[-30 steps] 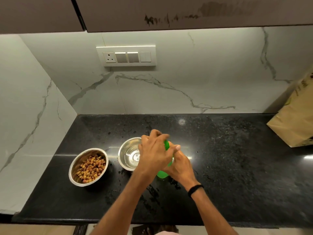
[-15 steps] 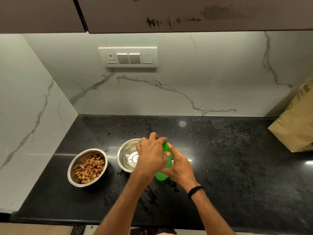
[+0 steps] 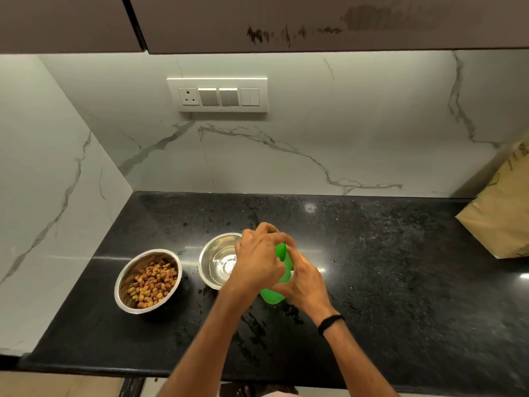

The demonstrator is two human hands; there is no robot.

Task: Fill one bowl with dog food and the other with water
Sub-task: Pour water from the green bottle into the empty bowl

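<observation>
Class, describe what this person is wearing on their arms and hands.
Both forearms are bare, with no sleeves in view. The left hand and right hand wear no gloves. A thin black wristband circles the right wrist.

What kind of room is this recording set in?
Most likely a home kitchen: black stone counter, marble-look backsplash with a socket panel, cabinets overhead.

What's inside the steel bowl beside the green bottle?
No food: the steel bowl shows a shiny bottom with glints; whether that is water I cannot tell. The left hand covers its right side.
</observation>
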